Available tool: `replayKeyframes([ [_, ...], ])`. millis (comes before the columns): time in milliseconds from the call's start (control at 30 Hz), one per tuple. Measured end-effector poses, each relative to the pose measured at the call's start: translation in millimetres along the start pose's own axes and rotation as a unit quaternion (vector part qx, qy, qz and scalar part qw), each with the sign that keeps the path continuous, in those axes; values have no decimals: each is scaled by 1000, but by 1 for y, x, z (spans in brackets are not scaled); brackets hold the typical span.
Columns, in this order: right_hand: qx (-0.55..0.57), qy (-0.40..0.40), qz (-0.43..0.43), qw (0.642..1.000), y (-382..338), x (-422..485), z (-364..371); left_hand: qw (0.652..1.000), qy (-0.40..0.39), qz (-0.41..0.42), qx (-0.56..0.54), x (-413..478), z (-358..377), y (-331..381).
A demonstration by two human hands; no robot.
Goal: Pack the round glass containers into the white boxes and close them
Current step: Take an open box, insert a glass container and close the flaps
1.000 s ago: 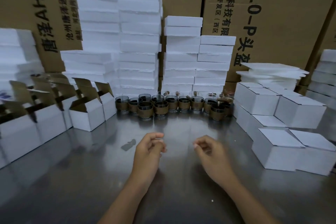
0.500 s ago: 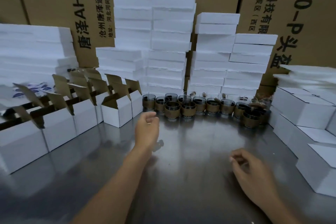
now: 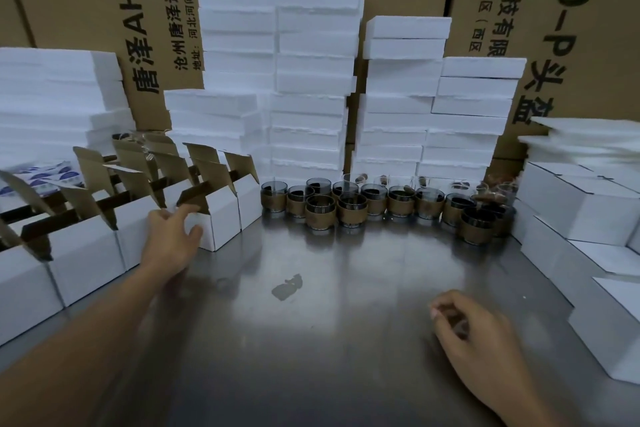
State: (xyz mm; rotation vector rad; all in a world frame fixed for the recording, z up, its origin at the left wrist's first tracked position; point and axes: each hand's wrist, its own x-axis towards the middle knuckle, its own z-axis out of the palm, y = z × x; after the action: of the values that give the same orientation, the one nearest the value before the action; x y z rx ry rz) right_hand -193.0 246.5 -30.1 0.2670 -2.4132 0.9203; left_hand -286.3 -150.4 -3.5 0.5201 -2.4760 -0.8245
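Here at the packing counter (image 3: 346, 350), we see the left hand (image 3: 173, 239) reaching into the row of open boxes (image 3: 86, 253). Its spread fingers touch the near corner of one open white box (image 3: 221, 218), thumb on the front wall, not curled round it as far as we can tell. The right hand (image 3: 474, 333) sits low over the steel, loosely curled and holding nothing. The round glass containers (image 3: 352, 210), each with a brown band, stand shoulder to shoulder along the back of the counter, well apart from both hands.

We judge three risks. The box stands tight against its neighbours with brown flaps raised, so a careless pull could drag the next box or snag a flap. The glasses touch one another, so lifting one could knock the rest. Tall stacks of white foam slabs (image 3: 311, 80) rise just behind them, where a bump might tip them.

We find the best room in the bare middle of the counter, between the hands, hemmed by the open boxes on the left, closed white boxes (image 3: 588, 215) on the right and the glasses at the back
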Motion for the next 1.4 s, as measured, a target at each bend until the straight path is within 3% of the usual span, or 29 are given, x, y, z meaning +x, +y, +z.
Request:
replayKeyframes([
  [233, -11, -5, 24, 1000, 5, 0, 0, 998, 27, 49, -23, -22, -2, 20],
  [433, 8, -1, 30, 1000, 2, -1, 0, 984, 47, 125, -117, -65, 3, 75],
  [633, 54, 0, 40, 998, 2, -2, -3, 958, -21, 184, -219, -142, 31, 141],
  [833, 88, 29, 85, 992, 6, 1, -4, 962, -47, 207, -173, -198, 62, 164],
  [1067, 128, 57, 120, 983, 13, 5, 0, 967, -31, 231, -105, -199, 74, 160],
  [1400, 126, 56, 121, 983, 15, 4, 1, 959, -6, 244, -141, -196, 82, 154],
])
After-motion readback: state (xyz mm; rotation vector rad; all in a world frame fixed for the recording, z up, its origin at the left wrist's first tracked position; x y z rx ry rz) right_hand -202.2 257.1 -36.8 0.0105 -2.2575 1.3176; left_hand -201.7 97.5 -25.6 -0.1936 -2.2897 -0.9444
